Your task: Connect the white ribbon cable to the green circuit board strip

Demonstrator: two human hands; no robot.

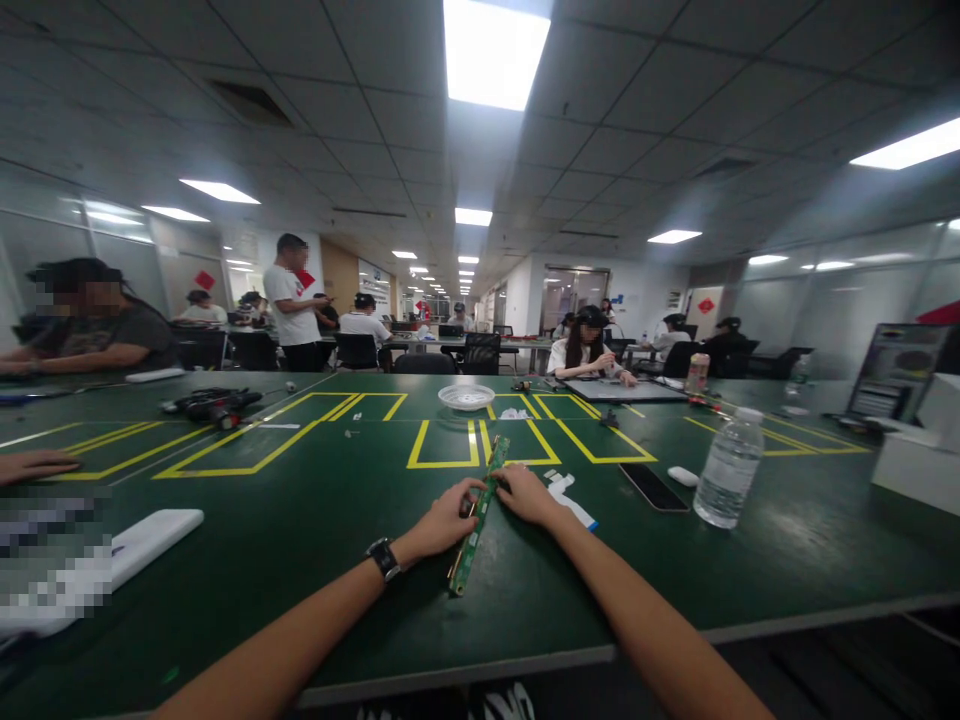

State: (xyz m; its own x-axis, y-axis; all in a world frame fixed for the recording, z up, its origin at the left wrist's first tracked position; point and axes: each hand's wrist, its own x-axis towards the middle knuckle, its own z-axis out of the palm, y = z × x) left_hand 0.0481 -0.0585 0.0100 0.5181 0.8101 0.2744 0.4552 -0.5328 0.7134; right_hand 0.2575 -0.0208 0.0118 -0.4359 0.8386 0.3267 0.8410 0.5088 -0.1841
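Note:
A long, narrow green circuit board (472,550) is held at a slant over the green table in front of me, its far end pointing away and a little right. On its left edge, near the middle, the thumb and fingers of my left hand (444,518) are closed. My right hand (529,494) has its fingertips drawn together at the board's right edge, farther up; exactly what they pinch there is too small to make out. Just right of that hand lies a white flat ribbon cable (571,503) with a blue end.
To the right are a black phone (653,487), a small white case (682,477) and a water bottle (730,470). A white dish (466,398) stands beyond the yellow tape marks. At left lie a white device (161,530) and a co-worker's hand (37,464). Other people sit behind.

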